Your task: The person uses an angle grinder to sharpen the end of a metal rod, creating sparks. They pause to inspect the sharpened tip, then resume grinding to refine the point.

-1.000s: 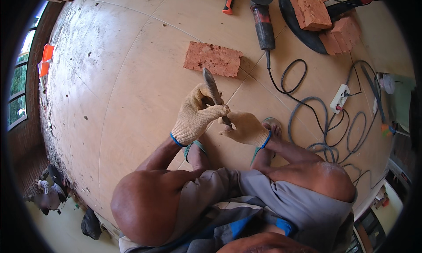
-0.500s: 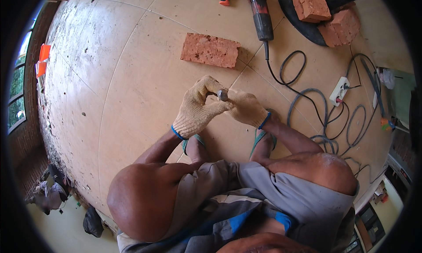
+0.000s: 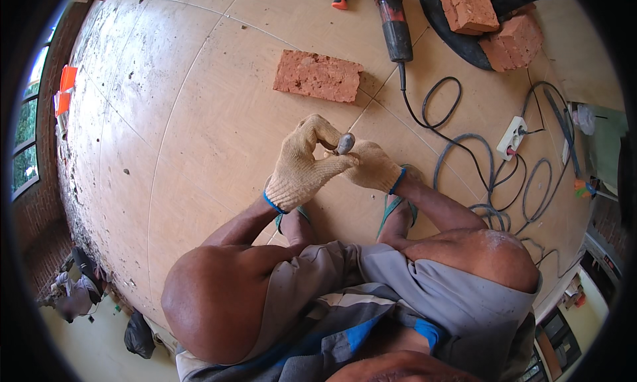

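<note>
Small grey tool end (image 3: pixel 345 143) at frame centre, long axis apparently toward the camera (mostly hidden); left hand (image 3: pixel 302 166) pinches it shut at 9 o'clock, right hand (image 3: pixel 375 166) closed beneath at 4 o'clock, probably steadying; brick (image 3: pixel 317 75) at 12 o'clock, cables (image 3: pixel 464 143) at 3.

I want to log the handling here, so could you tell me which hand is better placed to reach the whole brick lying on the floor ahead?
Probably the left hand: it sits nearer the brick, ahead and slightly left. The right hand lies farther right; both touch the small grey object.
</note>
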The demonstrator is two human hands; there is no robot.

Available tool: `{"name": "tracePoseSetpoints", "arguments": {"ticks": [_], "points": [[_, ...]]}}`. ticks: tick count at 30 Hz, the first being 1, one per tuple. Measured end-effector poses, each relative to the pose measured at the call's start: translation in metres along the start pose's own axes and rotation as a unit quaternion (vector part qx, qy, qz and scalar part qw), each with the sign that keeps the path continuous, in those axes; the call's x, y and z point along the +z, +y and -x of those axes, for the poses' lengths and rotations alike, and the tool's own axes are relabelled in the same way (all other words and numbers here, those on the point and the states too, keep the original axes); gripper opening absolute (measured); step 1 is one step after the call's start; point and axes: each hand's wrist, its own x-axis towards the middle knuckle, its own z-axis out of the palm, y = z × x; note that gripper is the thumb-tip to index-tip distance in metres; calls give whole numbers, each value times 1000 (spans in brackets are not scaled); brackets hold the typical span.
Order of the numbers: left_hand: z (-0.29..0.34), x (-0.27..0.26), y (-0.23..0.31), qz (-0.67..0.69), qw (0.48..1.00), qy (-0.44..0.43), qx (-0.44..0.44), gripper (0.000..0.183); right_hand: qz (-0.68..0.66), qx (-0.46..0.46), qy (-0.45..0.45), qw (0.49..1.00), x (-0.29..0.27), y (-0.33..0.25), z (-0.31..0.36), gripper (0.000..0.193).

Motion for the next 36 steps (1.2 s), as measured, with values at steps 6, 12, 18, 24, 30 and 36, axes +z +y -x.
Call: {"name": "tracePoseSetpoints", "arguments": {"ticks": [6,12,18,24,30,36], "points": [[0,1,0,-2,1000,3,-2,38,-23,7,-11,1000,-2,-2,2,24],[0,1,-1,-11,1000,0,4,40,-14,19,-17,1000,-1,-3,1,25],[1,-1,-6,56,998,15,-31,33,-5,55,0,998,-9,-11,-4,24],[2,-11,-11,43,998,14,-49,32,16,49,55,997,-20,-10,-16,23],[2,-10,-13,33,998,19,-47,32,43,10,76,996,-19,0,-24,19],[2,-11,-13,41,998,16,-41,31,40,30,56,997,-17,0,-23,19]]}}
